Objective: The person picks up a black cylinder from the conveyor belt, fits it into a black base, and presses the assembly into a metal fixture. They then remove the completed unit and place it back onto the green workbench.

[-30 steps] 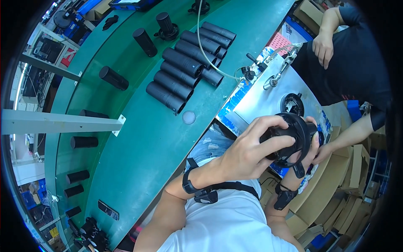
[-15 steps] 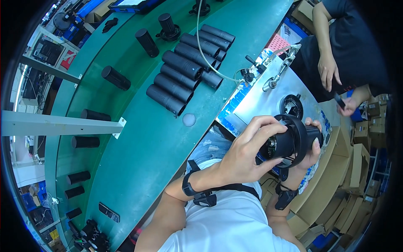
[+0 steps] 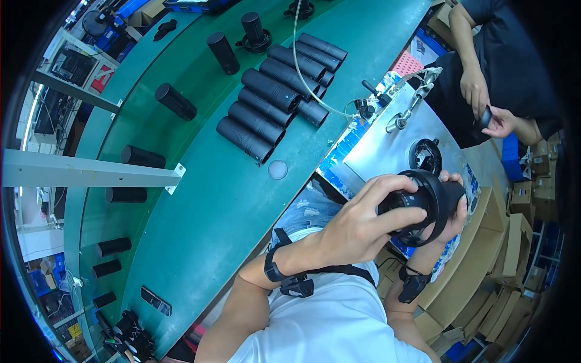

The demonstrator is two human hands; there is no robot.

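Between my two hands is a black cylinder with a wide black ring around it [image 3: 437, 202], held lying sideways above the metal plate's near edge. My left hand [image 3: 357, 225] grips the left end, with the fingers over the top at the ring and one finger reaching across its side. Around the right end my right hand [image 3: 455, 225] is closed, partly hidden behind the ring. Just beyond my hands a second black ring-shaped mount [image 3: 425, 156] lies on the metal plate [image 3: 384, 142].
On the green bench [image 3: 200, 212] lie several black tubes [image 3: 269, 91] and a round clear disc [image 3: 278, 169]. More black cylinders [image 3: 175, 101] line the green channel. A lever clamp [image 3: 411, 106] stands on the plate. Opposite, a co-worker's hands [image 3: 493, 118] hold a small black part. Cardboard boxes [image 3: 478, 254] are at right.
My left hand has shifted its fingers on the cylinder, and the ring has turned slightly. The co-worker's hands have come together on the small black part. The view has shifted a little.
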